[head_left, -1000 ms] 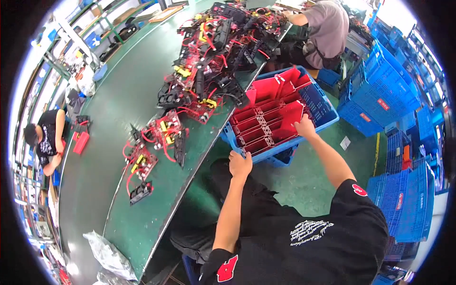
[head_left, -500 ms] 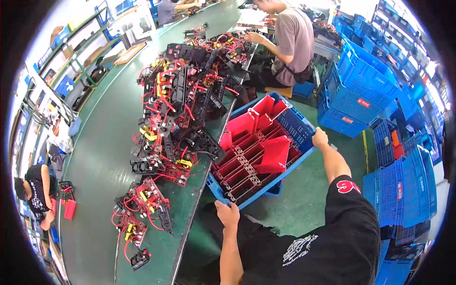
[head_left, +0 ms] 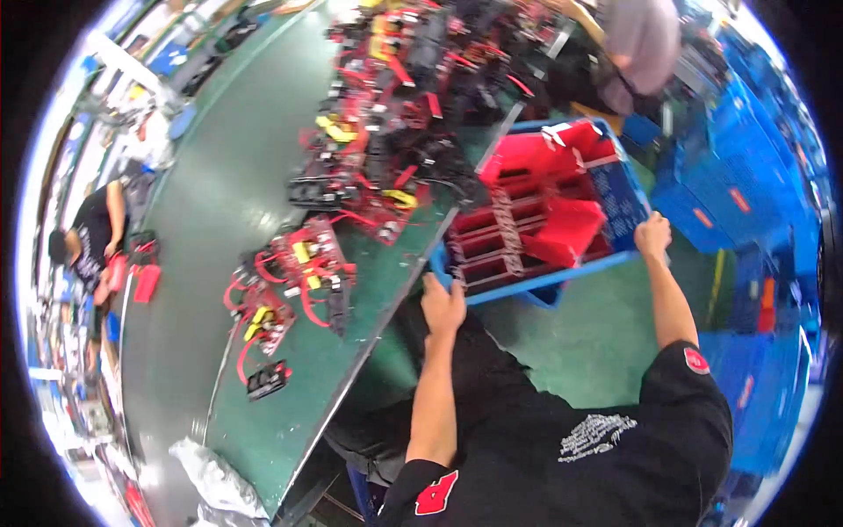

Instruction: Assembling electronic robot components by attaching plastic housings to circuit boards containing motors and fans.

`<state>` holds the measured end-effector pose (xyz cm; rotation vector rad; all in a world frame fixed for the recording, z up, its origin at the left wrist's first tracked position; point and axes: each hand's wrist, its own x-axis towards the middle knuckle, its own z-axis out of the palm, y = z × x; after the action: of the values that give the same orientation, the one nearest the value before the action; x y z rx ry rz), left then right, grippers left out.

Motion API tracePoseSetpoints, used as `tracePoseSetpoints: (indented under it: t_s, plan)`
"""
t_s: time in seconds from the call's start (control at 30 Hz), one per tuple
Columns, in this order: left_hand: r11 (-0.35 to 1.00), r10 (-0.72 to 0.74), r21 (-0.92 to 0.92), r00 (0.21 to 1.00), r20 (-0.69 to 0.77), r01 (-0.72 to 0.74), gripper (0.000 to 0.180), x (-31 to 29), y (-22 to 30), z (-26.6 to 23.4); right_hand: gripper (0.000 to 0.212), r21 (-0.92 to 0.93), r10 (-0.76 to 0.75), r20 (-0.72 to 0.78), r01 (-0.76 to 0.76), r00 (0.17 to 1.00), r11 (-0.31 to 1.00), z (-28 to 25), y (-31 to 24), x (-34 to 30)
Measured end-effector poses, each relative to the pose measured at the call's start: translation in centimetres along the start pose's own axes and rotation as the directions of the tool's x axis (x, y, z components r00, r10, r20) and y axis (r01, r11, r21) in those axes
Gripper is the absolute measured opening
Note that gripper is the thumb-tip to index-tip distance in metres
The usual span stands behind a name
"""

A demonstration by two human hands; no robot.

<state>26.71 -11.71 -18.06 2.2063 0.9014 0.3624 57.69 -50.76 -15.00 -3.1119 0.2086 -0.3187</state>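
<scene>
My left hand (head_left: 443,304) is closed on the near left corner of a blue plastic crate (head_left: 562,276). At the crate's right end, my right hand (head_left: 653,235) grips the rim. The crate sits tilted beside the bench edge. Rows of red metal housings (head_left: 479,256) stand inside it, their ends showing cut-outs. One loose red housing (head_left: 569,230) lies slanted on top of them, and further red pieces (head_left: 527,156) fill the far end. Left of the crate, red circuit boards (head_left: 386,132) with black fans and red wires are heaped on the bench.
The green bench (head_left: 211,184) runs along my left, with a few separate board assemblies (head_left: 303,263) and a clear plastic bag (head_left: 215,479) near me. Stacked blue crates (head_left: 733,176) stand at right. One co-worker (head_left: 641,53) sits beyond the crate; another (head_left: 92,237) works across the bench.
My view has turned and shifted, so the bench and crate appear displaced, and the plastic bag has come into view. Both hands keep their hold on the crate.
</scene>
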Motion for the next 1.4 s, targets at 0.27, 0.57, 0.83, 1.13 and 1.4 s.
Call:
tracePoseSetpoints:
  t_s: [0.27, 0.57, 0.83, 1.13, 1.4]
  plan:
    - [0.987, 0.156, -0.033, 0.987, -0.040, -0.157, 0.035, -6.5, -0.9, -3.8, 0.032, 0.667, -0.246, 0.694, -0.475, 0.677, 0.574, 0.7, -9.3, -2.3]
    - [0.891, 0.037, -0.452, 0.985, 0.166, 0.043, 0.019, -16.3, 2.7, -12.8, 0.037, 0.924, -0.338, -0.135, 0.242, 0.932, 0.297, -15.9, -6.2, -9.5]
    - [0.496, -0.187, -0.858, 0.948, -0.256, -0.134, 0.031, -17.0, 9.0, -25.5, 0.056, 0.731, -0.707, -0.534, 0.674, 0.465, -0.109, -31.9, -23.1, -34.1]
    - [0.527, -0.428, -0.837, 0.805, -0.411, -0.147, 0.036, -20.1, 0.5, -31.0, 0.062, 0.712, -0.712, -0.682, 0.376, 0.168, -0.593, -31.2, -30.7, -41.5]
    - [0.770, -0.441, -0.612, 0.542, -0.715, -0.182, 0.024, -19.2, -1.8, -32.2, 0.052, 0.750, -0.759, -0.632, 0.371, 0.157, -0.547, -30.9, -33.1, -42.5]
